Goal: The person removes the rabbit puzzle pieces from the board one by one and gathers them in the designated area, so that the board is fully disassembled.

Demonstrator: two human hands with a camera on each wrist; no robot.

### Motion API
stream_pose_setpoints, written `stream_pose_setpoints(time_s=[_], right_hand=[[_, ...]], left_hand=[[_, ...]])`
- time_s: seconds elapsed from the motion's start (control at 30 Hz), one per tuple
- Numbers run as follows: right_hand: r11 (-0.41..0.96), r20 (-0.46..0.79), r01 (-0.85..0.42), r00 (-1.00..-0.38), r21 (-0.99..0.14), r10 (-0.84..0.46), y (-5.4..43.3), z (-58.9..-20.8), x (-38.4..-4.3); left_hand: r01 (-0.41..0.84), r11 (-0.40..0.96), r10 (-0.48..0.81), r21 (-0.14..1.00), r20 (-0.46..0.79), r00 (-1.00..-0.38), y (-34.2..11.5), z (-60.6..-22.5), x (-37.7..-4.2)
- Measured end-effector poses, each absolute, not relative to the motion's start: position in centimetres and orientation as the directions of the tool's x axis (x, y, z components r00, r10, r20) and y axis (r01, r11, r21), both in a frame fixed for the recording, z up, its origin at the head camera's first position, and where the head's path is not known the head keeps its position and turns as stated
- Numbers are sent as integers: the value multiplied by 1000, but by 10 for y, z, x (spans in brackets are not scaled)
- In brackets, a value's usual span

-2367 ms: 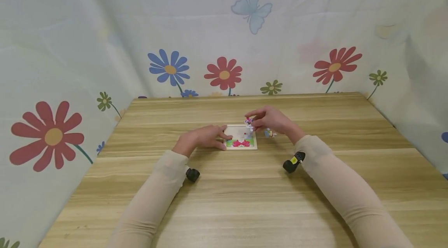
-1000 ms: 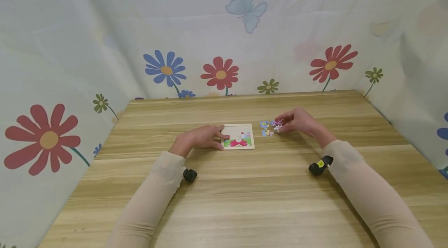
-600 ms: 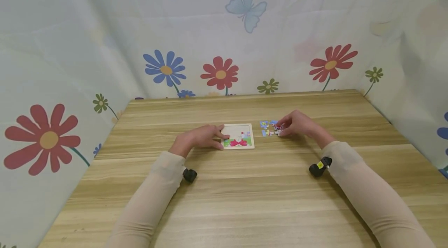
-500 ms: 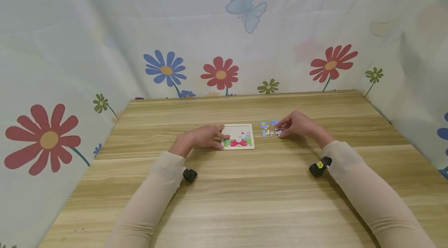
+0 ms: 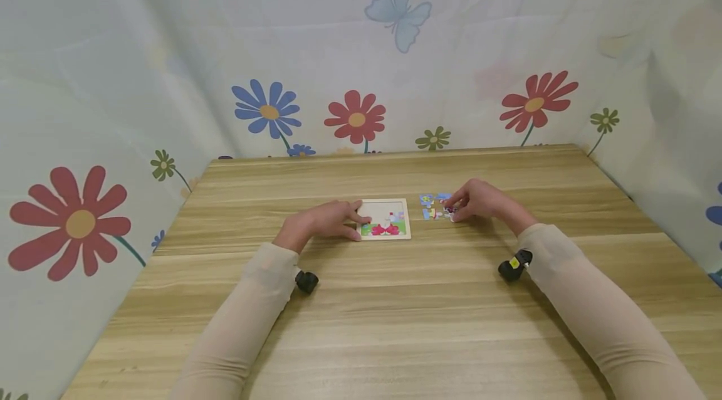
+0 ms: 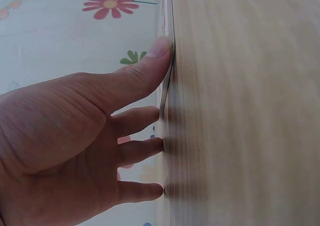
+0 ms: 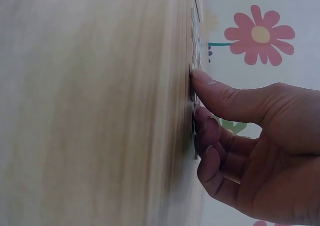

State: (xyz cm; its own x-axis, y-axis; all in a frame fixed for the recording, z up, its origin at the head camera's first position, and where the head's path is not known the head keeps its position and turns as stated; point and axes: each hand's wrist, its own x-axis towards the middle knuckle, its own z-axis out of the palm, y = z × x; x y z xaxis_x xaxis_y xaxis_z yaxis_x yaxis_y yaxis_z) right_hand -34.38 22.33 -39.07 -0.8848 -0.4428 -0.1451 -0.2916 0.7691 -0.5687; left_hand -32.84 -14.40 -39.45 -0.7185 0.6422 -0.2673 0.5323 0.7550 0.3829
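Observation:
A small wooden puzzle tray (image 5: 408,224) lies on the table, with a strip of red, green and white picture pieces along its near side. My left hand (image 5: 327,220) rests against the tray's left side; in the left wrist view its thumb (image 6: 159,47) touches the edge, fingers mostly straight. To the right of the tray lie loose jigsaw pieces (image 5: 427,200) in blue and yellow. My right hand (image 5: 481,199) pinches a dark pink and white jigsaw piece (image 5: 450,209) at tabletop level beside them. The fingers partly cover this piece.
The wooden table (image 5: 361,312) runs back to a flower-printed cloth (image 5: 451,74). A black wrist camera (image 5: 307,282) sits under the left wrist and another black camera (image 5: 511,268) under the right.
My right hand has carried the pink and white piece from above the tray rightward and down to the loose pieces, then shifted it slightly there. My left hand has stayed at the tray.

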Motion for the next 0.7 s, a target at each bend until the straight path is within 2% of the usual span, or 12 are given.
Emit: stream_pose_setpoints(time_s=[0.27,0.5,0.7], right_hand=[[767,-140,-289,-887,-573,-439,223,-389,-341],[762,-72,-246,-931,-599,-358,217,-379,-340],[725,-47,-357,-880,-589,-472,178,-378,-339]], left_hand=[[538,753,645,378,-267,-716,-144,-396,-329],[536,753,646,383,-272,-713,-144,-394,-329],[531,748,648,397,-269,-712,-144,-393,-328]])
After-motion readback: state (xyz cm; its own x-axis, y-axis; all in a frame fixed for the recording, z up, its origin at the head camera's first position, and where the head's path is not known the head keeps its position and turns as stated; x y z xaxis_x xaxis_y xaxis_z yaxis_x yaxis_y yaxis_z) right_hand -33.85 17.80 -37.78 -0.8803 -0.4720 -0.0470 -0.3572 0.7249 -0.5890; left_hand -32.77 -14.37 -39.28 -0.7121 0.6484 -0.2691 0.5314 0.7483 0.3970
